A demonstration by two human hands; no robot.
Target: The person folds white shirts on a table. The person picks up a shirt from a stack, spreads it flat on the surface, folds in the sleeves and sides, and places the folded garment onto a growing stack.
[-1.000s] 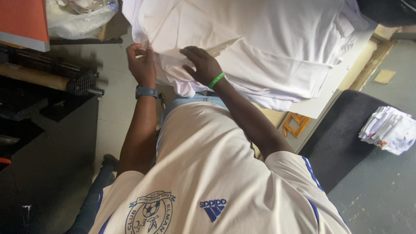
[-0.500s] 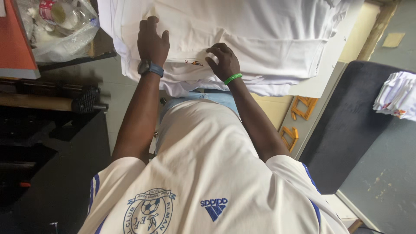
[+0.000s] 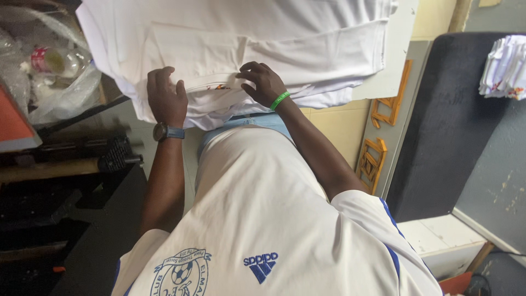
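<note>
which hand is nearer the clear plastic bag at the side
Left. The left hand lies flat on the white shirt stack, at the edge nearest the plastic bag. The right hand rests farther along the stack, away from it.

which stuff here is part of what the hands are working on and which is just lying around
In hand:
left hand, flat on the stack
right hand, fingers curled at its near edge
stack of white shirts

Lying about:
clear plastic bag
yellow wooden cut-outs
dark padded board
bundle of folded white cloth
</note>
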